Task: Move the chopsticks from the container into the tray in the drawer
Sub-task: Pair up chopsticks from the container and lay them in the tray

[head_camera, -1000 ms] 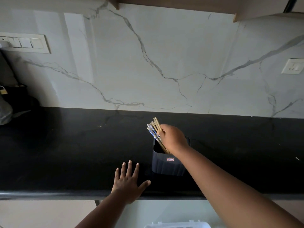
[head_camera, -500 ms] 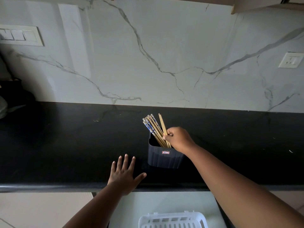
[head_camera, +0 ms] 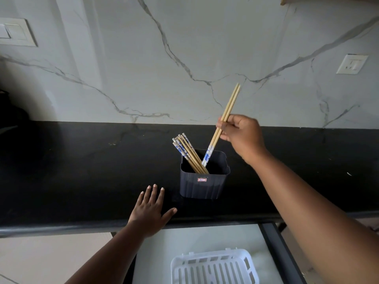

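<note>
A dark square container [head_camera: 204, 186] stands on the black countertop [head_camera: 82, 171]. Several wooden chopsticks with blue-and-white ends [head_camera: 185, 153] lean to the left inside it. My right hand [head_camera: 243, 135] is shut on a pair of chopsticks [head_camera: 224, 119], tilted up to the right, with its blue-and-white lower end still just inside the container's mouth. My left hand [head_camera: 150, 212] lies flat and open on the counter's front edge, left of the container. A white slotted tray [head_camera: 213, 267] sits in the open drawer [head_camera: 205, 238] below.
A marble backsplash rises behind the counter, with a switch plate [head_camera: 14, 34] at the left and a socket [head_camera: 351, 64] at the right. A dark object [head_camera: 10, 117] sits at the far left of the counter. The drawer's dark right rim [head_camera: 281, 255] runs beside the tray.
My right hand has picked a pair of chopsticks out of the bundle and lifted it up and to the right. The view has tilted down, showing more of the drawer and tray.
</note>
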A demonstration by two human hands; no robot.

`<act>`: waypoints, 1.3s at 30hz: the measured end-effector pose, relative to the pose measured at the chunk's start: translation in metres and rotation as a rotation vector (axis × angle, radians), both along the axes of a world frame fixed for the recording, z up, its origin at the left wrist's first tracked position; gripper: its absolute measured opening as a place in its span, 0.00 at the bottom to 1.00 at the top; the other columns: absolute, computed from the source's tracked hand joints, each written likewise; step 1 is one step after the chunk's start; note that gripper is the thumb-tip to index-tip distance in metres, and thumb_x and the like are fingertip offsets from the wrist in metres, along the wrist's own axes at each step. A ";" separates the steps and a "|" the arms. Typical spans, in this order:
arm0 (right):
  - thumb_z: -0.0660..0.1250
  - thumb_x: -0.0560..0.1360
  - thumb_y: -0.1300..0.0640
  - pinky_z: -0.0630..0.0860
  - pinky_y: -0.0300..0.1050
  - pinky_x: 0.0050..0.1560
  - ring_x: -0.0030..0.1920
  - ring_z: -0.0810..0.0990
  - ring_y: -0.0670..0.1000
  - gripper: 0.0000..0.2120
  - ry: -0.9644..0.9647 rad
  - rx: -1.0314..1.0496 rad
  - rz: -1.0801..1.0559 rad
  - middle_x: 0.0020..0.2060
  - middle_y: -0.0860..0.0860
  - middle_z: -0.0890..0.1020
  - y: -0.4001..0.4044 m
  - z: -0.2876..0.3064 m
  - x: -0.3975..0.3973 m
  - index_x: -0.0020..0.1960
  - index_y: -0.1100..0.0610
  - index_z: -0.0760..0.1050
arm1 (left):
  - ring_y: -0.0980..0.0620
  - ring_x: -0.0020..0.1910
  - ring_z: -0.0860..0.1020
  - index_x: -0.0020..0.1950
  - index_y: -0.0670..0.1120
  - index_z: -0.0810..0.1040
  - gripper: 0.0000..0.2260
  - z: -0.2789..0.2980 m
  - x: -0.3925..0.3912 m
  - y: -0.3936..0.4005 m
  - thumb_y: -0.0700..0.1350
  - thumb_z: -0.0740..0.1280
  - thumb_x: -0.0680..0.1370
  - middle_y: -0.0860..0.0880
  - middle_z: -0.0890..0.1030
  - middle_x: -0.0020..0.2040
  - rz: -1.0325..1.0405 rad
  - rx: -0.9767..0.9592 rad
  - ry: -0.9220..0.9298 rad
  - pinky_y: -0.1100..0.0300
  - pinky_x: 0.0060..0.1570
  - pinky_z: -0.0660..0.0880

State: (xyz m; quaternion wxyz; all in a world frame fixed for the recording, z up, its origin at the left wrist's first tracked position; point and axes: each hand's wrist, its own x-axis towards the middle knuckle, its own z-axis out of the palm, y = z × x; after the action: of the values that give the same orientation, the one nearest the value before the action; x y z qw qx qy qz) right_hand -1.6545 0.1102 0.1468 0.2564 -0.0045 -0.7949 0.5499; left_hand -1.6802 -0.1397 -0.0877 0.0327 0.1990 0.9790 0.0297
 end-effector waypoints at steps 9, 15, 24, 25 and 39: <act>0.73 0.71 0.50 0.83 0.47 0.41 0.40 0.85 0.48 0.04 -0.108 0.208 0.280 0.42 0.48 0.87 -0.031 -0.040 0.085 0.44 0.42 0.83 | 0.52 0.76 0.36 0.78 0.42 0.42 0.42 0.004 -0.008 -0.009 0.70 0.43 0.76 0.45 0.40 0.79 -0.118 0.012 -0.012 0.57 0.73 0.34; 0.67 0.75 0.48 0.74 0.45 0.35 0.33 0.79 0.47 0.06 -0.496 0.523 0.313 0.31 0.47 0.80 -0.018 -0.154 0.132 0.42 0.48 0.79 | 0.51 0.77 0.37 0.79 0.42 0.42 0.49 0.001 -0.009 -0.005 0.76 0.35 0.69 0.46 0.41 0.79 -0.025 0.044 0.005 0.56 0.72 0.33; 0.58 0.73 0.69 0.66 0.47 0.31 0.40 0.79 0.58 0.12 -0.743 1.227 0.465 0.46 0.55 0.78 -0.024 -0.273 0.146 0.54 0.59 0.71 | 0.52 0.78 0.39 0.79 0.42 0.44 0.50 0.000 -0.007 -0.004 0.76 0.34 0.68 0.46 0.43 0.80 -0.004 0.000 0.022 0.54 0.75 0.38; 0.58 0.72 0.70 0.66 0.48 0.32 0.41 0.79 0.59 0.13 -0.747 1.245 0.481 0.46 0.56 0.78 -0.021 -0.280 0.147 0.53 0.60 0.71 | 0.52 0.78 0.40 0.79 0.43 0.44 0.50 0.001 -0.007 -0.004 0.76 0.35 0.68 0.46 0.43 0.80 0.000 0.001 0.021 0.54 0.75 0.38; 0.58 0.68 0.75 0.69 0.47 0.37 0.44 0.79 0.59 0.13 -0.768 1.268 0.599 0.35 0.53 0.70 -0.033 -0.312 0.131 0.44 0.59 0.70 | 0.55 0.78 0.42 0.80 0.46 0.46 0.47 0.006 -0.005 -0.005 0.76 0.40 0.71 0.49 0.46 0.80 0.020 0.015 0.046 0.56 0.76 0.40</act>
State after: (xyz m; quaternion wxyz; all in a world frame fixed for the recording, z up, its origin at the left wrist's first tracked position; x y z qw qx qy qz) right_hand -1.5234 0.0772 -0.1654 -0.2400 0.1670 -0.9563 -0.0011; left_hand -1.6850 -0.1443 -0.0818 0.0085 0.1901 0.9812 0.0326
